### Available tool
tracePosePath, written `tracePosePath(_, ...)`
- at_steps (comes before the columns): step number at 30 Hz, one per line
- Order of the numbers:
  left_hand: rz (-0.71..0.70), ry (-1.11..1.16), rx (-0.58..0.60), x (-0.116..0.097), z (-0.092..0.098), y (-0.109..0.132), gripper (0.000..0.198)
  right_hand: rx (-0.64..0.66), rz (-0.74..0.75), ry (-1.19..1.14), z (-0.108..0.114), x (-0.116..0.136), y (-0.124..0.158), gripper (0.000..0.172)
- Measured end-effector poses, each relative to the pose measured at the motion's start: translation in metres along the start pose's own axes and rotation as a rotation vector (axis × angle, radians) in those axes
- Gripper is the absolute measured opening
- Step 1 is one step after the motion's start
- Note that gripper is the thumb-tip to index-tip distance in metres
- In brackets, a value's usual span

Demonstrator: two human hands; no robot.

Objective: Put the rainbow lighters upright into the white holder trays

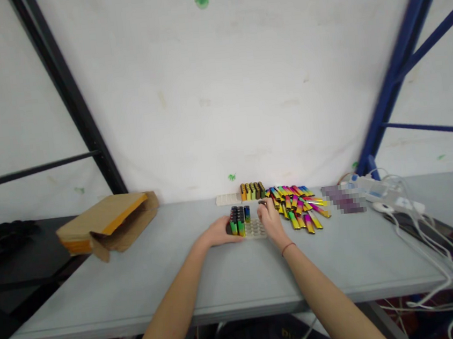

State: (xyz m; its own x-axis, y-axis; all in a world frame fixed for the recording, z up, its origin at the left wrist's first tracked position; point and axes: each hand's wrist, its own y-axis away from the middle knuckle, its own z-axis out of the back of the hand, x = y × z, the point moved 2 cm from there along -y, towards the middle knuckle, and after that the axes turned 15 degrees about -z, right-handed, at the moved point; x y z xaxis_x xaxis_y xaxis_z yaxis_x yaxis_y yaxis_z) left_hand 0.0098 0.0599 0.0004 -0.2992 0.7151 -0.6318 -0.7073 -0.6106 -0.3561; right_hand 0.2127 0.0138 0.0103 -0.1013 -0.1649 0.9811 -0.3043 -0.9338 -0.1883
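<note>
A white tray with round holes (pixel 256 230) lies on the table, with dark-topped, rainbow-coloured lighters (pixel 237 223) standing upright in its left part. My left hand (pixel 218 232) curls around the tray's left end, thumb along the front edge, fingers partly hidden behind the lighters. Over the tray's right side, my right hand (pixel 270 217) is closed in a pinch; a small dark end shows at its fingertips, apparently a lighter, mostly hidden by the hand. A loose pile of shiny lighters (pixel 295 204) lies just right of that hand.
Behind stands a block of upright lighters (pixel 252 191) beside another white tray (pixel 228 199). An open cardboard box (pixel 108 222) sits at the left. White cables (pixel 426 224) and a power strip (pixel 372 189) crowd the right. A white wall backs the grey table (pixel 150 291).
</note>
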Motion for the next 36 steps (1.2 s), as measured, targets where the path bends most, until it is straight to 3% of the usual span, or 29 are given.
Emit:
tracePosePath(4,-0.003,-0.001,0.014,0.000,0.000,0.000,0.075,0.016,0.188,0.095,-0.002,0.008,0.003,0.025)
tracePosePath(11,0.011,-0.003,0.014,0.002,0.000,0.000,0.077,0.064,0.179,0.127,-0.006,-0.003,-0.003,0.029)
tracePosePath(16,-0.003,-0.013,0.011,0.002,0.000,0.000,0.074,0.106,0.258,0.249,-0.007,-0.004,0.000,0.026)
tracePosePath(22,0.020,-0.049,0.006,0.000,0.000,0.000,0.074,0.090,0.360,0.345,-0.005,-0.004,0.000,0.026)
tracePosePath(34,0.014,-0.054,-0.012,-0.002,0.001,0.001,0.072,0.140,0.424,0.450,-0.007,-0.005,0.001,0.029)
tracePosePath(36,0.020,-0.050,-0.012,-0.002,0.001,0.001,0.073,0.080,0.455,0.457,-0.005,-0.001,-0.001,0.032)
